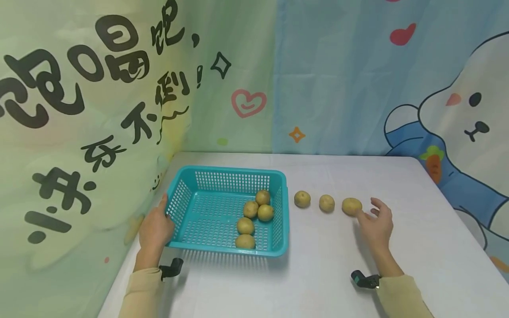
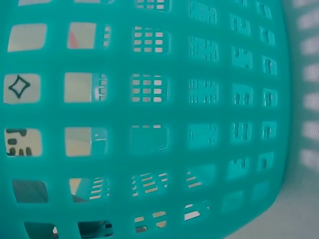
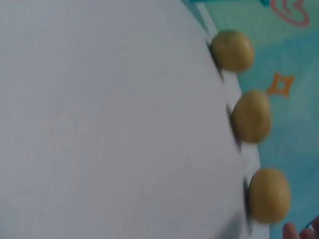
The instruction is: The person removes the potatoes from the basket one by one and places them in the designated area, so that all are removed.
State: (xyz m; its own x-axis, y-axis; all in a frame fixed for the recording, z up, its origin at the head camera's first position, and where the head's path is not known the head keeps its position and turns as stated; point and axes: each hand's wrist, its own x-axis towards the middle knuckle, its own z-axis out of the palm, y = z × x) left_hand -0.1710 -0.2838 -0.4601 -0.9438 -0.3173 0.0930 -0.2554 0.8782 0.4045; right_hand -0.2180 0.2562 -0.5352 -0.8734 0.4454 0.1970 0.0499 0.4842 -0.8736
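Yellow-brown potato [image 1: 351, 206] is lying just ahead-left of your right hand [image 1: 377, 226] (fingers spread, seemingly touching it); your left hand [image 1: 155, 227] is gripping the basket [image 1: 187, 190].

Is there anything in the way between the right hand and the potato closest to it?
No. The right hand is open right beside the nearest potato on the table, with nothing visible between them.

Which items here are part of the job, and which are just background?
In play: basket, held at its left side by left hand; five potatoes inside it; three potatoes on the table; right hand, at the rightmost potato.

Background: table; cartoon backdrop.
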